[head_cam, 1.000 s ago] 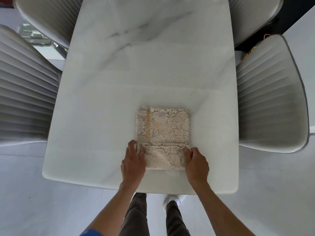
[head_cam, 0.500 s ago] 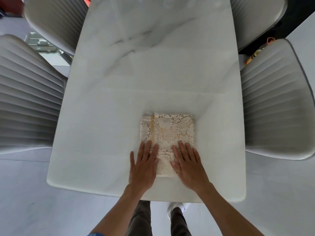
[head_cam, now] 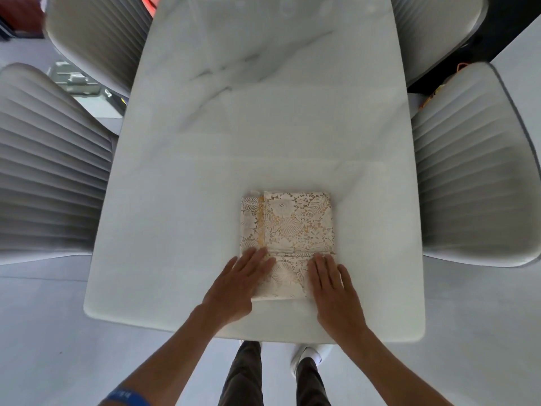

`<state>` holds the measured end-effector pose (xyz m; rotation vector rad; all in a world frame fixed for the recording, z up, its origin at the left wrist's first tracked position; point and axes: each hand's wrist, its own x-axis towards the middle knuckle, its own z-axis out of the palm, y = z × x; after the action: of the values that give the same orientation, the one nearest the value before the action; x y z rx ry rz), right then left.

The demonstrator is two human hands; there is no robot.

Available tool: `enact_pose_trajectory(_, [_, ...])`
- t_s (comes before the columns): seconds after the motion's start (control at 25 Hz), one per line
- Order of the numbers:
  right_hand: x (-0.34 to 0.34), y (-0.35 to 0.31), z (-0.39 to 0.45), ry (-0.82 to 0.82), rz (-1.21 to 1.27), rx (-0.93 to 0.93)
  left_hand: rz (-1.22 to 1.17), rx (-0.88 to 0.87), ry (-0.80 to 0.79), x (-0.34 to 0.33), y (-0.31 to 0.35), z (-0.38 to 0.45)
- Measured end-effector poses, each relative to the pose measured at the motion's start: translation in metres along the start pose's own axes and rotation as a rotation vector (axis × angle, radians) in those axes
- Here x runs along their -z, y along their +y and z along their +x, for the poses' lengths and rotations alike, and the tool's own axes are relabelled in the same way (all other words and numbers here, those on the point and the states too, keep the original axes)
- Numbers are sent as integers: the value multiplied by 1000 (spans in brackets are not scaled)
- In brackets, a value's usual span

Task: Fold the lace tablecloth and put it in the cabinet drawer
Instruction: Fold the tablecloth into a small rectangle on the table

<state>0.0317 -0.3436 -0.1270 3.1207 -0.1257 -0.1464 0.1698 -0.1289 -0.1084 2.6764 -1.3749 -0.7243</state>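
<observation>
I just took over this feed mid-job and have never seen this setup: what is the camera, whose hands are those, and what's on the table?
There is no machine here. One wide-angle camera on a person's head looks down at their bare hands. The left hand and right hand lie flat, fingers spread, pressing the near part of the folded lace tablecloth on the white marble table. Nothing is gripped. Padded chairs stand on both sides. No cabinet drawer is in view.
</observation>
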Motion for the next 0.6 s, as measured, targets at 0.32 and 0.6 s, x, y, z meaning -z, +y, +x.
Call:
enact_pose_trajectory(0.32, [39,18,17,-42,234,40,-83,-55,-116,14,-22,-2])
enact_pose_trajectory(0.6, [55,65,22,-171,1273,-455,-921,173,-27,7,-30,-14])
